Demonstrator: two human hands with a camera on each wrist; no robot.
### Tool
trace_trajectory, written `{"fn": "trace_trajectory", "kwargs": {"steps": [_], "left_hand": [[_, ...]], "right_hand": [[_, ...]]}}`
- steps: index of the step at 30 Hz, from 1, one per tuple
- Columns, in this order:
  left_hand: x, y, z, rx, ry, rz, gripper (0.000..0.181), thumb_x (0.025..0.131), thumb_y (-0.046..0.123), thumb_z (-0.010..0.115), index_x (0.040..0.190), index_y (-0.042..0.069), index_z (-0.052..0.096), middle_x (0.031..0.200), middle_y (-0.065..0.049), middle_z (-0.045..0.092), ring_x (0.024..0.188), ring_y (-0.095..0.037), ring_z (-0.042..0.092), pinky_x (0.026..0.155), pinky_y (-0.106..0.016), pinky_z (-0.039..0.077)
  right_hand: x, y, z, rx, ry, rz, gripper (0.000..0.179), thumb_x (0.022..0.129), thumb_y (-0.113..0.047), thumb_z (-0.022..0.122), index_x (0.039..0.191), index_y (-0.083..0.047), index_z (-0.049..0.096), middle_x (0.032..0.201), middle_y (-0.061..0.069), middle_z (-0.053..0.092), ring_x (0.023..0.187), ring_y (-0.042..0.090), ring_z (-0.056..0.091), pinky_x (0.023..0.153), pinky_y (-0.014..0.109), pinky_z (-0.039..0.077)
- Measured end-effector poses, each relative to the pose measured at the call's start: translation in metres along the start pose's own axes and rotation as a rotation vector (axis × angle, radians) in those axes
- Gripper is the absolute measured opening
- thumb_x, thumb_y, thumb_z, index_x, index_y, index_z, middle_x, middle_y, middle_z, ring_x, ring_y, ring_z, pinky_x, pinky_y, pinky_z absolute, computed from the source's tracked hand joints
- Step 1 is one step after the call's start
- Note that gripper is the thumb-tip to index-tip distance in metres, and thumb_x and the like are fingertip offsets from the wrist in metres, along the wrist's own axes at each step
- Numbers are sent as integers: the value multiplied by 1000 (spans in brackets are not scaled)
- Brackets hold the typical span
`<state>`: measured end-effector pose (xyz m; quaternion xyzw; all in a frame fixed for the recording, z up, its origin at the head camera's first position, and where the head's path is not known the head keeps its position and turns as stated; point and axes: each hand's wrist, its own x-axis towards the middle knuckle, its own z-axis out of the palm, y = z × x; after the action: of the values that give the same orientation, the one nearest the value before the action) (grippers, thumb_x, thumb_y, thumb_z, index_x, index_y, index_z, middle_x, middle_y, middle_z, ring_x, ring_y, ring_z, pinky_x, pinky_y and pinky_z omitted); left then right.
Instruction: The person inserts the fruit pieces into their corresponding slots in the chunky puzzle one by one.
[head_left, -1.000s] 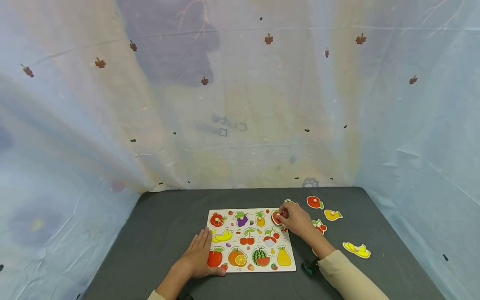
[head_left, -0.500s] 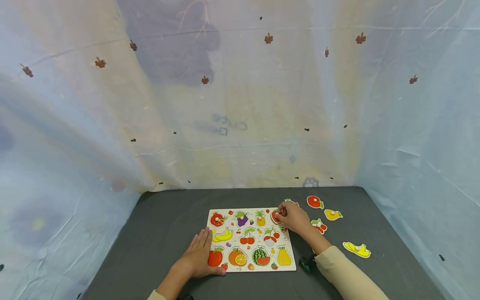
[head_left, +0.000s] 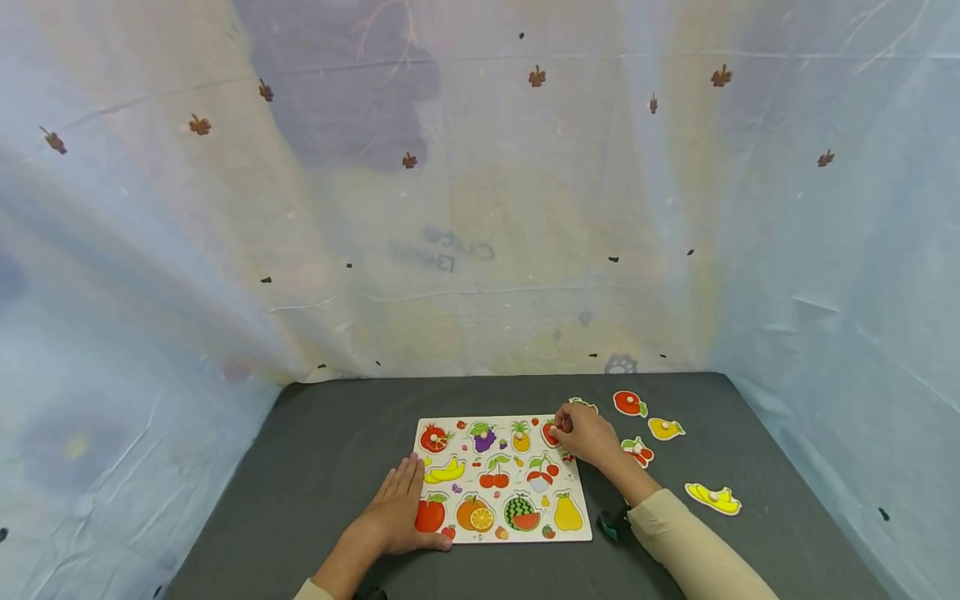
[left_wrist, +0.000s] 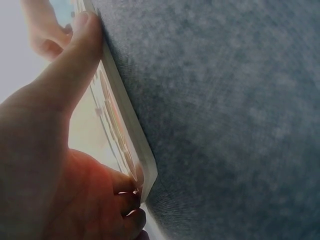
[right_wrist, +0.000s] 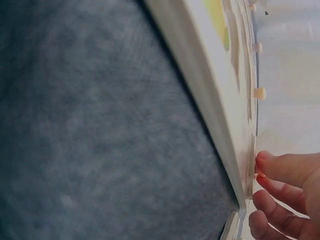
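A white fruit puzzle board (head_left: 480, 454) lies on the dark table, its slots showing printed fruit. My left hand (head_left: 393, 512) rests along its left side, fingers straight, thumb at the front corner; in the left wrist view the thumb (left_wrist: 82, 50) lies along the board's edge. At the far right corner, my right hand (head_left: 588, 433) pinches the small knob (right_wrist: 259, 175) of a red fruit puzzle piece (head_left: 549, 433), which is partly covered by the fingers. That piece sits at the top right slot. Pomegranate (head_left: 434, 438), grape (head_left: 482, 437) and pineapple (head_left: 521, 437) pictures fill the rest of that row.
Loose knobbed pieces lie right of the board: a red fruit (head_left: 630, 404), a yellow pear (head_left: 666, 429), cherries (head_left: 637, 452) and bananas (head_left: 714, 499). Another piece (head_left: 582, 403) is partly hidden behind the right hand. A patterned curtain (head_left: 480, 333) surrounds the table.
My right hand has shifted very slightly left with the red fruit piece, which now lines up more closely with its slot. The left hand stays in place.
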<state>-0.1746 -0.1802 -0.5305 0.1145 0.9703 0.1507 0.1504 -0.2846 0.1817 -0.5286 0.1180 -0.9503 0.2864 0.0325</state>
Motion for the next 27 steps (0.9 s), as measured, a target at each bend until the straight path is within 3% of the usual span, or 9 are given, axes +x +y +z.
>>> {"fn": "trace_trajectory", "kwargs": {"steps": [27], "left_hand": [[-2,3,-3,5,-11,-5,140,73,72,88,166,-8,22,176,-27,18,163,-44,17,133,-58,15]], "right_hand": [[1,1,0,14,-51,3,16,96,-19,84,93,-15,68,80,-3,56,65,15,51,59,33,39]]}}
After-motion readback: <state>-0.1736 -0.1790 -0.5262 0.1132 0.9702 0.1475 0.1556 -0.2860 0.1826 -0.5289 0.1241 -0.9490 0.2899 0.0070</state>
